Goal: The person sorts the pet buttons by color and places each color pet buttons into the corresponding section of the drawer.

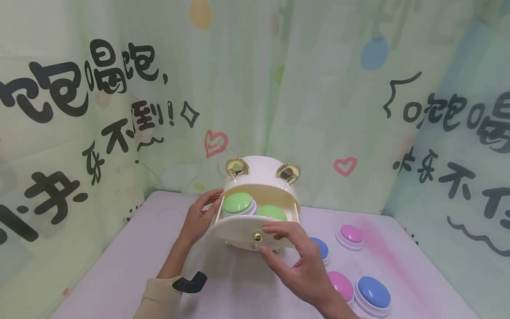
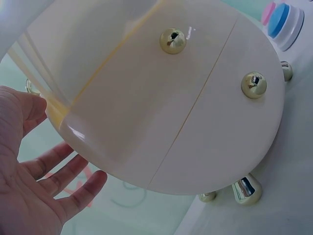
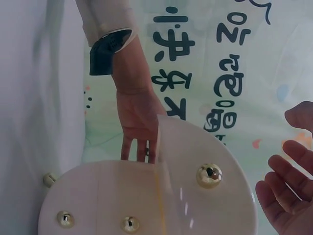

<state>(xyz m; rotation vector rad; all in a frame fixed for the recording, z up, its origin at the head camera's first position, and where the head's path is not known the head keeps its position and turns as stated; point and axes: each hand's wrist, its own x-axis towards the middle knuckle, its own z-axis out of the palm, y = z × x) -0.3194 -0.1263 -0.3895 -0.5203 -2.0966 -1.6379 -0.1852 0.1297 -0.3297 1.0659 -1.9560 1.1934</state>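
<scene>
A white rounded drawer box [image 1: 260, 170] with gold ears stands on the table, its upper drawer [image 1: 233, 229] pulled out. Inside that drawer sit two push buttons with white bases, one green button [image 1: 237, 202] at the left and another green button [image 1: 272, 212] beside it, partly hidden by the drawer front. My left hand [image 1: 199, 217] rests against the box's left side, fingers extended along it. My right hand [image 1: 303, 261] is held before the drawer front near its gold knob [image 1: 257, 237], thumb and index finger apart. The right wrist view shows a gap between these fingers [image 3: 288, 183] and the drawer front.
Right of the box lie a blue button [image 1: 320, 248] and a pink button [image 1: 351, 234]. Nearer, another pink button [image 1: 341, 285], partly behind my right hand, sits beside a blue button [image 1: 373, 292]. A printed curtain [image 1: 255, 88] surrounds the pale table [image 1: 167, 217].
</scene>
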